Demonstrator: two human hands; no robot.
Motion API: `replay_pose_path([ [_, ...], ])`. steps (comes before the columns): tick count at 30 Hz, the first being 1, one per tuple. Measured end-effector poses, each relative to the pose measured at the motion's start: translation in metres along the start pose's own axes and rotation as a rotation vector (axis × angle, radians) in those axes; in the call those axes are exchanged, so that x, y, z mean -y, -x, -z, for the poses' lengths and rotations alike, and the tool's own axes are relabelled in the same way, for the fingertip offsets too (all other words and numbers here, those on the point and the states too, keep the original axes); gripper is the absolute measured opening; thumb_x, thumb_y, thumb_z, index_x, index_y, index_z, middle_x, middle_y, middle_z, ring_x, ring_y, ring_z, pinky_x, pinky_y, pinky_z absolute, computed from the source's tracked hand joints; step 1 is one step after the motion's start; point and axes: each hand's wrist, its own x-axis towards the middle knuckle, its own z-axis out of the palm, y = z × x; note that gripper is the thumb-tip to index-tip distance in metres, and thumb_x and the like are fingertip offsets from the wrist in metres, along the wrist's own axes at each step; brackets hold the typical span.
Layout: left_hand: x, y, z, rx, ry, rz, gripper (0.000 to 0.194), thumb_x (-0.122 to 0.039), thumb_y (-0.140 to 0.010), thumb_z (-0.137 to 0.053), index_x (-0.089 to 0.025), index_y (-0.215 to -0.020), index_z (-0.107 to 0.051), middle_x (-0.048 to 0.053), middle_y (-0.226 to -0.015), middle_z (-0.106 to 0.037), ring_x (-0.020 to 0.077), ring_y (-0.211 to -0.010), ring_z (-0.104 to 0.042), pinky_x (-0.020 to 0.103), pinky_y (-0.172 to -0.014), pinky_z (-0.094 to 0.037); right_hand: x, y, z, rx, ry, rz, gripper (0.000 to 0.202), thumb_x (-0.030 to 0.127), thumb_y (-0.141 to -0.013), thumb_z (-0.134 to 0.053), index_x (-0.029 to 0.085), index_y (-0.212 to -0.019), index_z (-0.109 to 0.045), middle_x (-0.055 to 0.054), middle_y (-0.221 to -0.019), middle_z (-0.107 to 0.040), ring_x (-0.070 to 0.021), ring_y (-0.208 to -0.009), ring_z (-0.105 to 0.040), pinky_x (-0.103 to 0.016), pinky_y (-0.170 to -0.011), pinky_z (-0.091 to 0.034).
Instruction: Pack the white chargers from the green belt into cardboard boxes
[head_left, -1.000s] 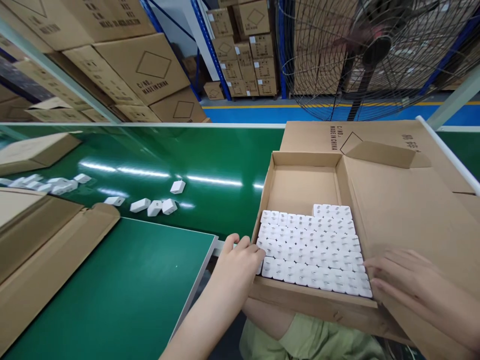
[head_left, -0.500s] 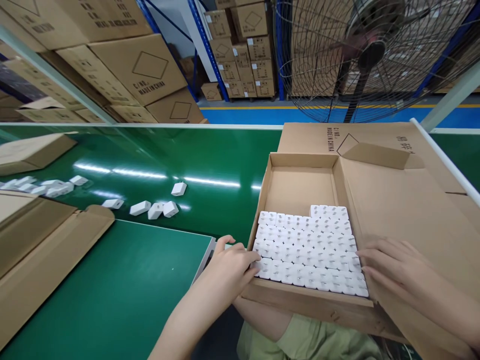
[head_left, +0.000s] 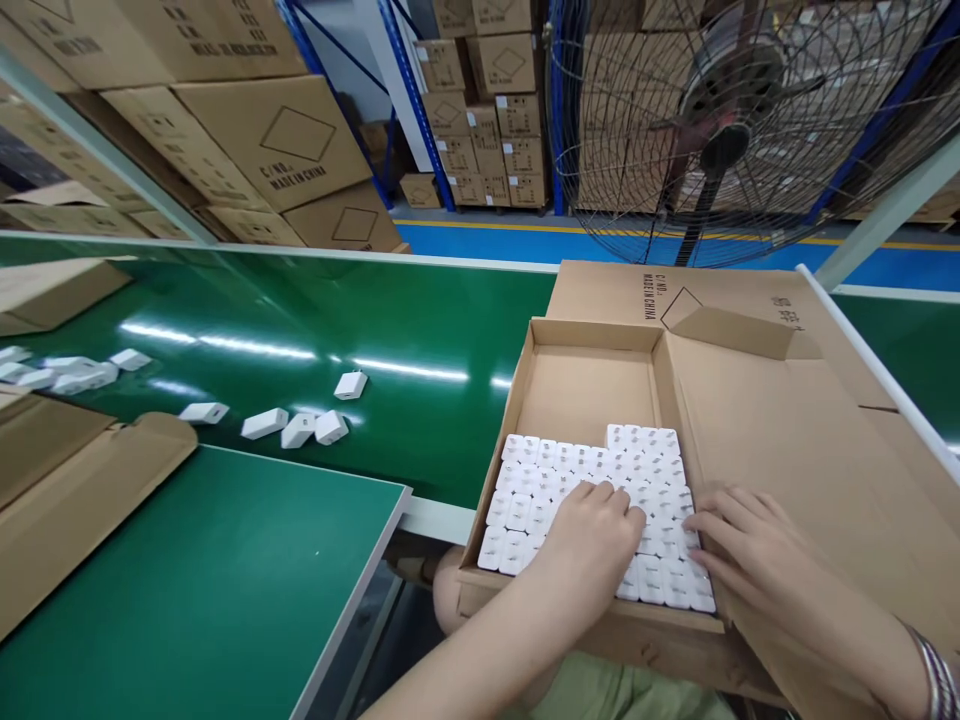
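Rows of small white blocks (head_left: 656,525) fill the near part of an open shallow cardboard box (head_left: 592,385); its far part shows bare cardboard. My left hand (head_left: 596,535) lies over the middle of the rows, fingers bent together and pointing down, with their tips hidden behind the hand. At the box's right side is my right hand (head_left: 739,530), its fingers slightly bent and apart, with the fingertips at the right end of the rows. No block shows inside the right hand.
Loose white blocks (head_left: 330,427) lie on the green surface (head_left: 405,440) to the left. Cardboard flaps (head_left: 765,420) spread right of the box. A large caged fan (head_left: 724,145) stands behind, near stacked cartons (head_left: 300,130). Another cardboard box (head_left: 90,490) is at the left edge.
My left hand has moved right, from the box's left edge to over the middle of the rows. My right hand stays at the right side. The view has shifted slightly.
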Motion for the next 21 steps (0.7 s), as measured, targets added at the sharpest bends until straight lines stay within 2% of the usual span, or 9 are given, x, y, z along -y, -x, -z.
replay_pose_path([
  [3, -0.003, -0.007, -0.002, 0.021, -0.031, -0.048, 0.004, -0.016, -0.075, -0.058, -0.014, -0.077, -0.055, 0.006, -0.079, -0.061, 0.0213, -0.078, -0.056, 0.035, -0.072, -0.045, 0.001, -0.002, 0.0, 0.087, -0.029, -0.024, 0.017, 0.024, -0.091, -0.04, 0.022, -0.084, -0.055, -0.004, -0.088, -0.058, -0.0205, -0.086, -0.051, -0.038, -0.079, -0.036],
  [6, -0.006, -0.014, -0.002, 0.015, -0.049, -0.079, 0.007, -0.013, -0.071, -0.059, -0.014, -0.077, -0.055, 0.006, -0.078, -0.061, 0.0213, -0.077, -0.057, 0.035, -0.073, -0.046, 0.0, -0.002, -0.001, 0.104, -0.069, -0.067, 0.012, 0.022, -0.09, -0.043, 0.021, -0.085, -0.054, -0.003, -0.088, -0.058, -0.0206, -0.087, -0.05, -0.039, -0.081, -0.034],
  [9, -0.007, -0.017, -0.003, -0.013, -0.07, -0.117, 0.009, -0.008, -0.067, -0.059, -0.013, -0.074, -0.056, 0.006, -0.073, -0.062, 0.0193, -0.074, -0.059, 0.038, -0.087, -0.043, -0.001, -0.001, -0.001, 0.09, -0.086, -0.083, 0.01, 0.024, -0.089, -0.046, 0.021, -0.085, -0.054, -0.003, -0.088, -0.057, -0.0198, -0.087, -0.05, -0.038, -0.081, -0.035],
  [13, -0.007, -0.016, -0.009, -0.117, -0.099, -0.112, 0.011, -0.005, -0.068, -0.053, -0.015, -0.066, -0.057, 0.002, -0.062, -0.061, 0.0154, -0.064, -0.058, 0.04, -0.106, -0.029, -0.002, -0.001, 0.001, 0.066, -0.074, -0.059, 0.016, 0.026, -0.091, -0.043, 0.021, -0.082, -0.055, -0.002, -0.086, -0.058, -0.0193, -0.085, -0.051, -0.041, -0.087, -0.032],
  [18, -0.007, -0.011, -0.022, -0.263, -0.064, -0.089, 0.019, -0.006, -0.073, -0.047, -0.018, -0.06, -0.055, -0.001, -0.054, -0.056, 0.0122, -0.054, -0.054, 0.037, -0.109, -0.028, -0.001, -0.004, 0.002, 0.045, -0.05, -0.032, 0.023, 0.025, -0.093, -0.038, 0.021, -0.081, -0.057, -0.002, -0.081, -0.06, -0.0187, -0.081, -0.052, -0.044, -0.091, -0.03],
  [21, -0.009, -0.01, -0.028, -0.309, -0.059, -0.075, 0.022, -0.006, -0.075, -0.046, -0.018, -0.059, -0.055, -0.002, -0.053, -0.054, 0.0109, -0.05, -0.053, 0.036, -0.111, -0.027, -0.001, -0.006, 0.001, 0.021, -0.047, -0.019, 0.027, 0.024, -0.093, -0.035, 0.021, -0.079, -0.057, -0.002, -0.079, -0.06, -0.0192, -0.08, -0.052, -0.044, -0.09, -0.031],
])
